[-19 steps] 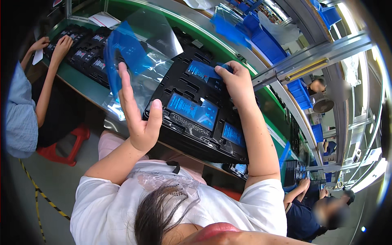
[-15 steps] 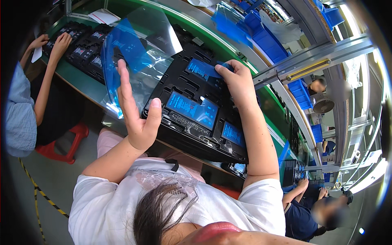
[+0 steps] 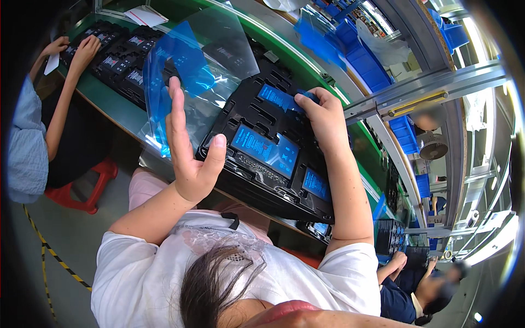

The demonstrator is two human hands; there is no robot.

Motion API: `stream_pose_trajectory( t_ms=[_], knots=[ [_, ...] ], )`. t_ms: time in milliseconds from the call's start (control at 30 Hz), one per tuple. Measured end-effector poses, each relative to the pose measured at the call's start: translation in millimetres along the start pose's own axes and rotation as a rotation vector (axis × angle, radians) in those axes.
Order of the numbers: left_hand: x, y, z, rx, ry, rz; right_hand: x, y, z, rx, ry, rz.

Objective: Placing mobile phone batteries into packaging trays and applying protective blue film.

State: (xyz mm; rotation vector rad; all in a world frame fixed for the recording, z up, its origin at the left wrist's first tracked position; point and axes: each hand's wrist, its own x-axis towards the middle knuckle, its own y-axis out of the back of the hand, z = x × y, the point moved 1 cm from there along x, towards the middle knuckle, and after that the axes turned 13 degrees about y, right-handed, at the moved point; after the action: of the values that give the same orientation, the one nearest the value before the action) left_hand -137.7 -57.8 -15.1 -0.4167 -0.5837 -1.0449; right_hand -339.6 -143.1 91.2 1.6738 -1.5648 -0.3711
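A black molded tray [image 3: 249,112] lies stacked at a tilt before me, with flat blue-faced battery packs, one [image 3: 266,150] at its near middle, another [image 3: 316,183] at the near right. At the far row, my right hand [image 3: 325,117] pinches a bit of blue film at the right end of a third pack [image 3: 275,97]; its fingertips are partly hidden. My left hand [image 3: 191,156] is raised at the tray's left edge, fingers stretched and thumb apart, holding nothing. Beside it, blue film [image 3: 183,60] lies over crumpled clear plastic sheets [image 3: 232,41].
More black trays with dark battery packs [image 3: 134,76] stand along the green bench to the left, where another person's hands [image 3: 85,52] work. A metal post [image 3: 421,90] and blue bins [image 3: 363,60] flank the right. A red stool [image 3: 87,188] stands at lower left.
The view has shifted slightly, so the tray and sheets sit a little further right. My right hand stays at the far pack's end; my left hand stays raised and spread.
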Motion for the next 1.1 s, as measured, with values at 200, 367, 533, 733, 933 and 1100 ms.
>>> stream_pose_trajectory(
  t_ms=[200, 367, 533, 733, 933, 1100],
  knots=[
    [-0.7, 1.2, -0.6, -0.017, 0.026, -0.026, 1.8, -1.5, 5.7, 0.005, 0.029, 0.003],
    [0.1, 0.5, -0.5, -0.025, 0.019, -0.026, 3.2, -1.7, 8.4, -0.013, 0.023, -0.011],
    [1.1, -0.7, -2.3, -0.011, -0.016, 0.023, 3.1, -3.3, 8.0, -0.039, 0.038, -0.005],
    [1.7, 0.2, -1.4, 0.002, -0.010, 0.022, 1.9, -4.9, 5.2, -0.108, 0.063, -0.008],
    [0.5, 0.6, 2.8, 0.014, 0.008, 0.014, -1.2, -6.5, 6.0, -0.254, 0.134, -0.033],
    [-0.9, 0.6, 3.1, 0.033, -0.002, 0.025, -5.6, -7.8, 2.5, -0.338, 0.207, -0.027]
  ],
)
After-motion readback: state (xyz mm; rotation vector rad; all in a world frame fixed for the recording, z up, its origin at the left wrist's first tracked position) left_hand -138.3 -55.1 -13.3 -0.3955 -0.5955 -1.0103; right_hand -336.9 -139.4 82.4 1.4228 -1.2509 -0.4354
